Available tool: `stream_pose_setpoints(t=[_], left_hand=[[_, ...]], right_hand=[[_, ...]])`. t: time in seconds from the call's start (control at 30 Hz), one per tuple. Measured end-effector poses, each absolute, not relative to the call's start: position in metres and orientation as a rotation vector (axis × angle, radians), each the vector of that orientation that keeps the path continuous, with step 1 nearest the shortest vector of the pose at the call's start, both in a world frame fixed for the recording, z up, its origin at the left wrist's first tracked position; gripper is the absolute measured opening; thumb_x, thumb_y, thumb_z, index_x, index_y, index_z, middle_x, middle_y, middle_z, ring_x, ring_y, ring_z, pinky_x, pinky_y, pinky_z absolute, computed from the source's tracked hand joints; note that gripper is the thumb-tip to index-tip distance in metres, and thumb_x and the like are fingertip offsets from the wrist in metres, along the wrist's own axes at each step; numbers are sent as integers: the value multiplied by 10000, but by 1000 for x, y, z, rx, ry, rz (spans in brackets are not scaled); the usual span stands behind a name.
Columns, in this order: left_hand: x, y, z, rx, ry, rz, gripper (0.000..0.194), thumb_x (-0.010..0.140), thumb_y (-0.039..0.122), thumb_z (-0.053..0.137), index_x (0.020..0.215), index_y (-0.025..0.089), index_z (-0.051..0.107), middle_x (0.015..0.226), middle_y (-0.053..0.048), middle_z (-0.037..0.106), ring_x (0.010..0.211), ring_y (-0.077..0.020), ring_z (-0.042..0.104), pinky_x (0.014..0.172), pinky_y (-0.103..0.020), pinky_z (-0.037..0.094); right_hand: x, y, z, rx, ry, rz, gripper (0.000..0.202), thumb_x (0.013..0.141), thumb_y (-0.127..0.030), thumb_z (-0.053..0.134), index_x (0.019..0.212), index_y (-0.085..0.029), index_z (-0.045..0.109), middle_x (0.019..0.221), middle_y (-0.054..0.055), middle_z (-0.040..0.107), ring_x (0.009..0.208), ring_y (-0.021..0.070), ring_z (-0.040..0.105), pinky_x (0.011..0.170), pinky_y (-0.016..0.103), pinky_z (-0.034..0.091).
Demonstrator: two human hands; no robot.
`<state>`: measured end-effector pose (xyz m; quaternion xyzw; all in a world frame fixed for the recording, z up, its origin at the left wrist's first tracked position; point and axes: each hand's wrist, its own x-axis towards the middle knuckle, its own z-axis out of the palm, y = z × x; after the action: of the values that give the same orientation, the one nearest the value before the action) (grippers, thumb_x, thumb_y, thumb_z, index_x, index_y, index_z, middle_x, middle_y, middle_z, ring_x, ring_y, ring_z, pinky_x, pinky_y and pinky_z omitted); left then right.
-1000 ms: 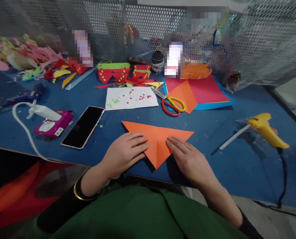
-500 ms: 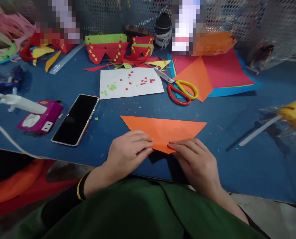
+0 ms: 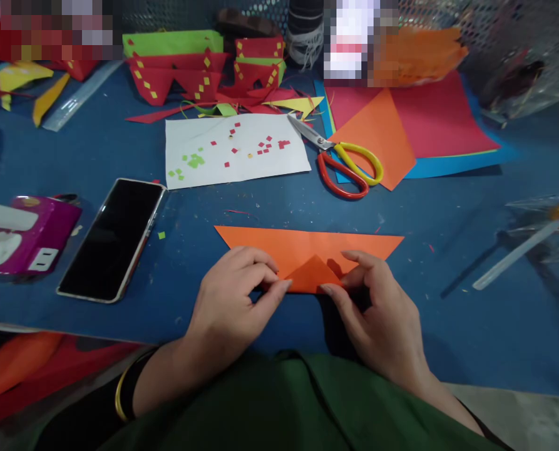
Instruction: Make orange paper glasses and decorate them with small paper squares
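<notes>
On the table (image 3: 194, 210), the left hand (image 3: 235, 297) pinches folded orange paper (image 3: 307, 245) at its near edge; the right hand (image 3: 385, 310), grip wider, touches the fold with its thumb.

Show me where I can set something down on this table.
Widest bare patch: the blue table right of the right hand, nearer than the translucent stick. Narrower: between the phone and the left hand, with a green scrap beside the phone. Crowded: the far side, with paper cutouts, scissors and stacked sheets; the folded orange paper lies between the hands.
</notes>
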<state>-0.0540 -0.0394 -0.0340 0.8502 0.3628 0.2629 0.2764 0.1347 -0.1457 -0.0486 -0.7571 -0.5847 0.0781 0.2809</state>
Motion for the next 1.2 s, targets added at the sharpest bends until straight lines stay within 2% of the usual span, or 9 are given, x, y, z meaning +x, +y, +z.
stream_pose_setpoints(t=[0.23, 0.5, 0.73, 1.2], left_hand=[[-52, -41, -37, 2390, 986, 669, 230, 929, 245, 657, 717, 170, 609, 870, -31, 648, 838, -167, 596, 744, -306, 462], [-51, -40, -35, 2481, 987, 592, 215, 926, 214, 659, 730, 160, 591, 872, -44, 623, 838, -180, 573, 758, -324, 459], [-51, -40, -35, 2614, 949, 513, 215, 932, 203, 636, 734, 138, 586, 870, -79, 604, 858, -216, 554, 772, -351, 474], [-48, -38, -35, 2715, 913, 481, 244, 953, 217, 588, 722, 169, 525, 877, -78, 597, 850, -224, 549, 770, -356, 486]], right_hand=[[134, -143, -45, -2039, -1635, 118, 277, 994, -413, 537, 1182, -210, 532, 764, 18, 668, 765, 219, 668, 683, 337, 509], [133, -143, -43, -2051, -1678, 40, 295, 986, -421, 563, 1141, -171, 549, 763, -1, 673, 719, 187, 640, 697, 310, 445], [133, -144, -45, -2082, -1678, 14, 297, 979, -422, 582, 1128, -166, 563, 756, -10, 659, 712, 192, 624, 788, 343, 410], [133, -140, -44, -2128, -1737, 31, 271, 1000, -414, 515, 1140, -184, 546, 766, 12, 632, 714, 217, 566, 757, 347, 358]])
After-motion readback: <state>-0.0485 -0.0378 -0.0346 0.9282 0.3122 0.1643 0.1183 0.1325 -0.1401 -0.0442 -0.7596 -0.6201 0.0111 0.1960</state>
